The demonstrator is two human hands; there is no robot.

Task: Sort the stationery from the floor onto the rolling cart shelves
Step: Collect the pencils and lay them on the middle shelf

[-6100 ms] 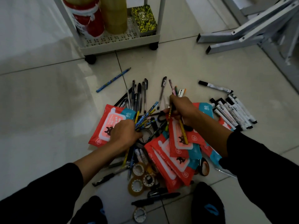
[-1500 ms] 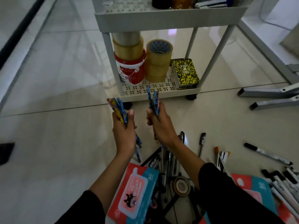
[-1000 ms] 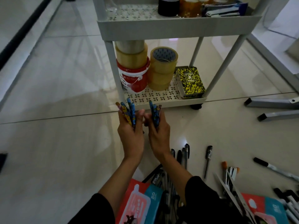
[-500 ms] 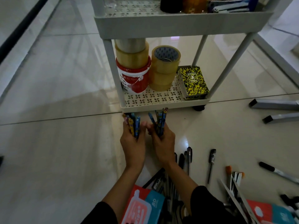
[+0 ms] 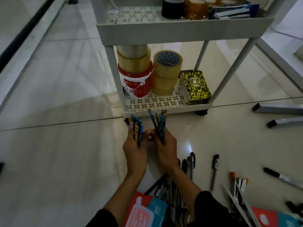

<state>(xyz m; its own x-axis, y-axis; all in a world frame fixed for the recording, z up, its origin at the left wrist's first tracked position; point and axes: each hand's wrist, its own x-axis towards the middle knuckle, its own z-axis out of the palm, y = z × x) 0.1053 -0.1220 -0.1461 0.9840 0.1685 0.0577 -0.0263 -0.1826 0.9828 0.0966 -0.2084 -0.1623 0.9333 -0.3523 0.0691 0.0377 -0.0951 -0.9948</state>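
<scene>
Your left hand [image 5: 134,149] and right hand [image 5: 164,149] each clutch a pencil bunch (tips fanned) just before the cart's bottom shelf [image 5: 167,110]; merging them loosely risks spills.

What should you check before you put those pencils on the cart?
1. Left hand grips its pencil bunch: ok.
2. Right hand grips its pencil bunch: ok, though the tips fan apart.
3. Two bunches joined into one: not ok, there is a gap between them.
4. Free room on the bottom shelf in front of the tape rolls: ok.
5. Room on the upper shelf: ok on its left part.
6. Pencil points all facing one way: cannot tell.
</scene>
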